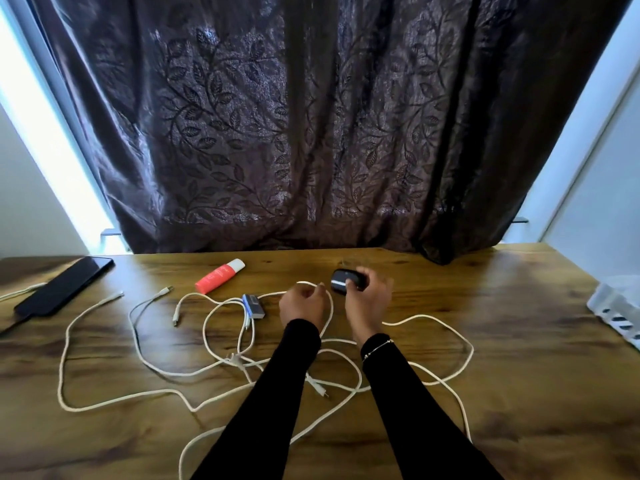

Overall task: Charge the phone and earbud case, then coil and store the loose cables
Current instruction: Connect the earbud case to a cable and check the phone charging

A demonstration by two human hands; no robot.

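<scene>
A black earbud case (343, 281) sits near the back of the wooden table (519, 341), and my right hand (367, 304) grips it from the right. My left hand (302, 303) pinches a white cable (327, 306) just left of the case; its plug end is hidden by my fingers. Several loose white cables (138, 355) sprawl tangled over the table's middle and under my forearms. A black phone (65, 285) lies at the far left with a white cable (20, 292) at its end. A small grey charger block (253, 305) lies among the cables.
A red tube with a white cap (219, 276) lies behind the cables. A white slotted basket (620, 306) stands at the table's right edge. A dark leaf-patterned curtain (311, 133) hangs behind the table.
</scene>
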